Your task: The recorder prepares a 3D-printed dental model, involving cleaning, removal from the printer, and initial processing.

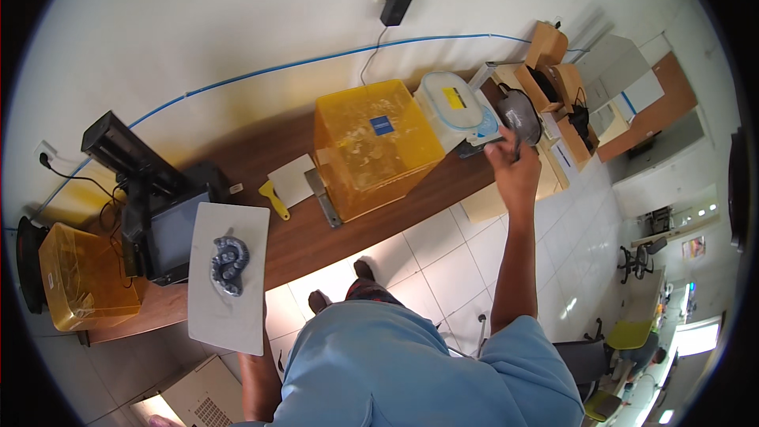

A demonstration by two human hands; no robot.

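Note:
A pale grey rectangular plate (202, 269) is held up in front of the table's left part. On it lies a dark grey, shiny piece shaped like a dental arch (230, 266), with more lumps inside the curve. My left forearm (259, 391) runs up beneath the plate, which hides the hand supporting it. My right hand (518, 174) is raised at the table's right end, fingers bent together. A small dark, narrow object (517, 147) shows at those fingers; its kind is unclear. Nearest to this hand are a clear-lidded plastic container (452, 104) and a dark rounded case (519, 115).
A large orange translucent cover (379, 150) stands mid-table. Left of it lie a metal scraper (322, 199), a yellow-handled spatula (275, 199) and a white sheet (292, 180). Further left are a black machine (162, 213) with a screen and another orange cover (83, 281).

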